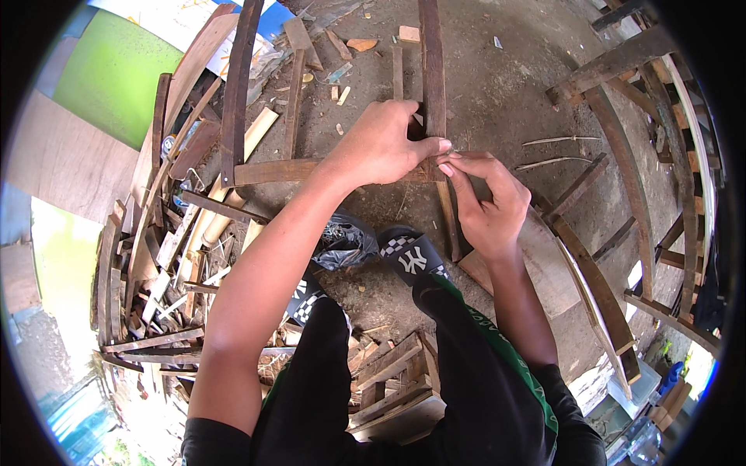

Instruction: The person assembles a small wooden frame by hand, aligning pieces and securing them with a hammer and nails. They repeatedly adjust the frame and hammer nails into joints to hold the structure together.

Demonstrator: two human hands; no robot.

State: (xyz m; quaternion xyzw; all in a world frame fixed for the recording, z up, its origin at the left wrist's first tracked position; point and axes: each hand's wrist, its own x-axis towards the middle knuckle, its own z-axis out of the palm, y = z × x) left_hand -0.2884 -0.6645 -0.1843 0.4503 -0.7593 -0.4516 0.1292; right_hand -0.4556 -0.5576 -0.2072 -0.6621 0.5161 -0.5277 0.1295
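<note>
My left hand point(381, 144) rests on a crossing of two dark wooden slats, its thumb pressed at the joint. One slat point(432, 70) runs upright away from me, the other slat point(272, 172) lies crosswise to the left. My right hand point(486, 202) meets the left at the joint, thumb and forefinger pinched together on something too small to make out, possibly a nail. Below the hands, my foot in a black sandal point(412, 255) stands on the dirt floor.
A heap of scrap wood strips point(167, 256) lies at the left. Curved wooden frame pieces point(622, 163) lean at the right. A crumpled black plastic bag point(346, 242) sits by my foot. Short offcuts point(388, 380) lie near my knees.
</note>
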